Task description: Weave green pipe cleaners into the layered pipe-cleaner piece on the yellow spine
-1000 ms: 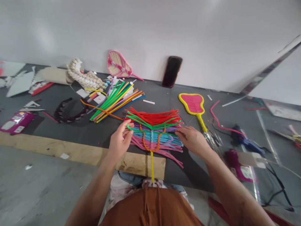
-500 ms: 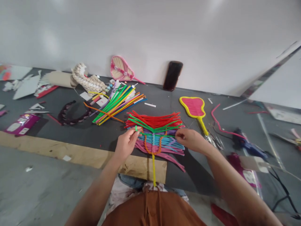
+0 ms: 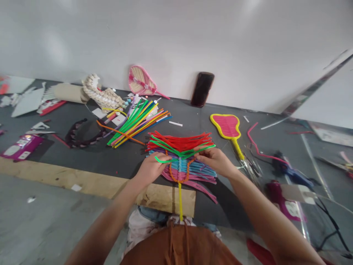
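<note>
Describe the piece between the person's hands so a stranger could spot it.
On the dark table along the white wall, look to its near side. There, between left hand and right hand, lies the striped piece. Unlike the loose bundle beyond it to the left, its coloured strands sit in bands either side of a stem with a yellow handle.

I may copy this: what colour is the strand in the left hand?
The strand is green; the head view shows it best.

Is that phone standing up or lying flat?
Standing up, tilted a little: the phone leans against the pale wall, with its bottom edge on the dark table.
</note>
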A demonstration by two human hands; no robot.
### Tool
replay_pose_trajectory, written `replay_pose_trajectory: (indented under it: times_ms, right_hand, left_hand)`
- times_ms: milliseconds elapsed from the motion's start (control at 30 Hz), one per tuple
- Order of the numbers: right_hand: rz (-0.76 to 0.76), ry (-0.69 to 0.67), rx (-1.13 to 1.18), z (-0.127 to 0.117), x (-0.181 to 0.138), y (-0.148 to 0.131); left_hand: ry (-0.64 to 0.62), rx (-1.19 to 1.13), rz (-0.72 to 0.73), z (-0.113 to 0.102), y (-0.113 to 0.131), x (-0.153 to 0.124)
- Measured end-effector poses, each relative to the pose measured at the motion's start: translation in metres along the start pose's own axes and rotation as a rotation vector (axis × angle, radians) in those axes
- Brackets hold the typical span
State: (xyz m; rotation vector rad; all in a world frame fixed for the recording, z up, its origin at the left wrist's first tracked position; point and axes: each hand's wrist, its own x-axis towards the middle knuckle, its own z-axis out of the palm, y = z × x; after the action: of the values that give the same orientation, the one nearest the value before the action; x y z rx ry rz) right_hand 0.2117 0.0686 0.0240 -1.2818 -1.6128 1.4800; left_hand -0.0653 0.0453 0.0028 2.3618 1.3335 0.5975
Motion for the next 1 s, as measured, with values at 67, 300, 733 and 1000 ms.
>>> replay_pose_trajectory:
  times_ms: [67,300,733,1000]
  right_hand:
    - [-0.027,-0.010,-0.089,0.007,0.005,0.005]
    - [-0.162,0.048,-0.643,0.020,0.011,0.008]
    - [-0.069,0.020,-0.991,0.034,0.010,-0.008]
    - [-0.475,0.051,-0.942,0.035,0.018,0.003]
  left_hand:
    - [-0.004,0.051,0.010,0.001,0.001,0.003]
    - [0.004,0.200,0.013,0.007,0.009,0.012]
    - [0.041,0.287,0.069,0.011,0.018,0.025]
    - [0.046,0.272,0.024,0.018,0.019,0.019]
